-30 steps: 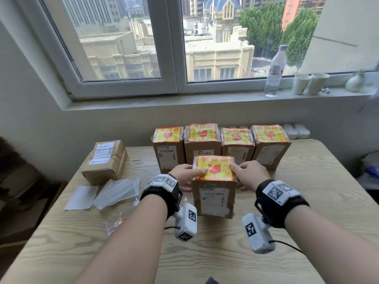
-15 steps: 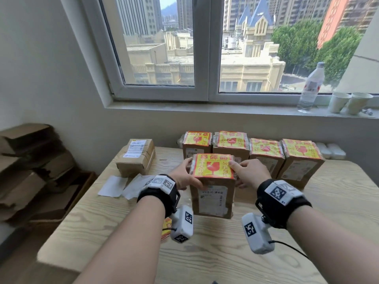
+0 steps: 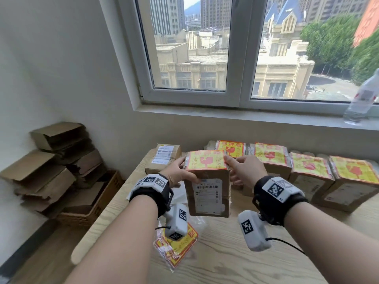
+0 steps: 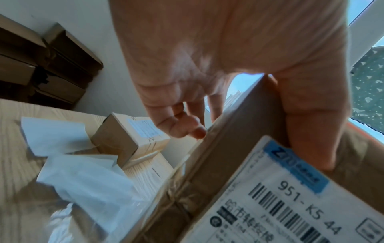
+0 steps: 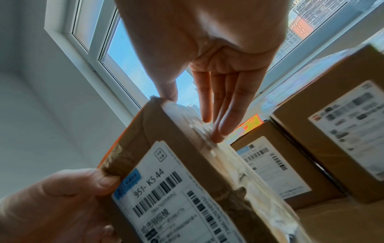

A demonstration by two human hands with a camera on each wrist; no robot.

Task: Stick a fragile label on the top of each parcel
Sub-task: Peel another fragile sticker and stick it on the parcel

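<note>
Both hands hold a brown parcel (image 3: 207,193) above the wooden table (image 3: 225,259), with a yellow-and-red fragile label (image 3: 205,160) on its top. My left hand (image 3: 178,173) grips its left side, thumb (image 4: 307,131) on the front face by the shipping slip. My right hand (image 3: 244,171) rests its straight fingers (image 5: 220,125) against the right side, thumb at the top edge. Several labelled parcels (image 3: 309,169) stand in a row behind. A plain parcel (image 3: 164,156) without a fragile label lies at the back left.
A stack of spare fragile labels (image 3: 176,247) lies on the table under my left wrist. White backing sheets (image 4: 62,139) are strewn near the plain parcel. Flattened cardboard (image 3: 55,165) is piled on the floor to the left. A water bottle (image 3: 363,97) stands on the sill.
Both hands have lifted the labelled parcel off the table and carried it up and left. The head view has swung left, toward the cardboard pile.
</note>
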